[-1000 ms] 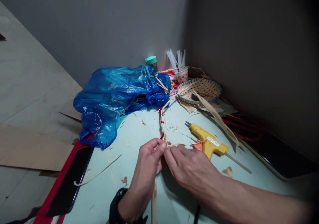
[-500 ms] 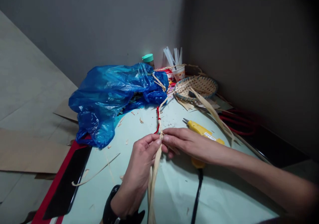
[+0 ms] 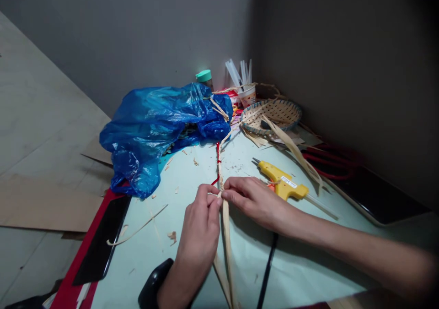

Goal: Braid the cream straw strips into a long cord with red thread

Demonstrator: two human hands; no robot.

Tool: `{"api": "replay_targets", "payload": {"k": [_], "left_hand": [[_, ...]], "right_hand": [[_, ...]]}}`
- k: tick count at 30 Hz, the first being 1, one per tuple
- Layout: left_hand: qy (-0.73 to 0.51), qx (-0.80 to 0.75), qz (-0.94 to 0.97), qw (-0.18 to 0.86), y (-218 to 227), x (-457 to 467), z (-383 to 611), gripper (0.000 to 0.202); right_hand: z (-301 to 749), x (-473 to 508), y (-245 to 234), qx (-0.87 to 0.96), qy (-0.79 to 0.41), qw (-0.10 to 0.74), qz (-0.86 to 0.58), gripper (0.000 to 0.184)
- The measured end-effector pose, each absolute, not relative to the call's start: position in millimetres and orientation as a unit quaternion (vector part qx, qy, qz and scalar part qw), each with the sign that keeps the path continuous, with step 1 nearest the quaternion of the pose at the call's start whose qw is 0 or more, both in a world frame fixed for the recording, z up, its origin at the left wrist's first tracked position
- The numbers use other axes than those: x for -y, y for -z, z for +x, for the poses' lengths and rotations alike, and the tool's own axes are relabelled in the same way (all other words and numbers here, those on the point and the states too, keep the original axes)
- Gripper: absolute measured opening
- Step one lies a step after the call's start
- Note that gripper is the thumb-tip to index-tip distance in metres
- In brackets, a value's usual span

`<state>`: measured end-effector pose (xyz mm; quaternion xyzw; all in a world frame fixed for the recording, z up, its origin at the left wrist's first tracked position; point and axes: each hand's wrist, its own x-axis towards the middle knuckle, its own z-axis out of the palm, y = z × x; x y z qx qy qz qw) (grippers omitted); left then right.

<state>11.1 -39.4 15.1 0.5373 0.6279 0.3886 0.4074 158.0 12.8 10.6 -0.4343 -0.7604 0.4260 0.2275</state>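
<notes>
My left hand (image 3: 200,224) and my right hand (image 3: 252,199) meet at the middle of the pale green table (image 3: 192,263), both pinching a braid of tan straw strips (image 3: 221,171) with a red strand in it. The braided part runs away from my fingers toward the blue plastic bag (image 3: 157,126). Loose straw strips (image 3: 226,249) trail from my fingers toward me. A black watch sits on my left wrist. A yellow glue gun (image 3: 281,183) lies just right of my right hand, its black cord (image 3: 265,277) passing under my right forearm.
A woven round tray (image 3: 274,114) with straw strips over it sits at the back right. Behind it stand a cup of glue sticks (image 3: 245,89) and a green-capped jar (image 3: 205,77). Red cable (image 3: 325,162) lies by the right wall. Straw scraps (image 3: 137,229) litter the table.
My hands have slid a little toward me along the braid, and my right hand has drawn back off the glue gun, which now shows in full. The loose strips have shifted to the right.
</notes>
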Motion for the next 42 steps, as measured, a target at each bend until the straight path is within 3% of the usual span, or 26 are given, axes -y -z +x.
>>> {"api": "replay_targets", "payload": {"k": [5,13,16,21,28,32,34,39,40,42], "left_hand": [[-0.283,-0.678,0.641,0.222,-31,39,6,0.022],[-0.284,-0.583,0.756,-0.089,-10,57,30,0.022],[-0.294,-0.579,0.755,-0.089,-12,58,32,0.022],[-0.342,-0.654,0.668,0.096,-26,52,27,0.017],[-0.295,-0.538,0.770,-0.174,-1,55,42,0.018],[-0.235,-0.514,0.782,-0.261,3,60,48,0.022],[-0.242,-0.506,0.798,-0.223,-3,63,45,0.022],[-0.358,-0.590,0.719,0.081,-31,55,19,0.019],[-0.385,-0.622,0.665,0.151,-35,49,14,0.015],[-0.409,-0.592,0.577,0.387,-36,36,7,0.014]], "right_hand": [[156,-7,-17,0.808,-0.298,0.230,-0.453,0.022],[161,-11,-14,0.803,-0.336,0.251,-0.424,0.030],[163,-12,-17,0.816,-0.315,0.236,-0.424,0.029],[165,-16,-19,0.805,-0.327,0.265,-0.417,0.025],[165,-22,-2,0.720,-0.513,0.303,-0.355,0.029],[164,-22,1,0.700,-0.555,0.286,-0.346,0.027],[163,-21,-2,0.691,-0.569,0.282,-0.345,0.026],[164,-21,-14,0.693,-0.564,0.287,-0.345,0.029],[164,-21,-15,0.699,-0.557,0.291,-0.340,0.028],[163,-20,-15,0.705,-0.560,0.295,-0.321,0.027]]}}
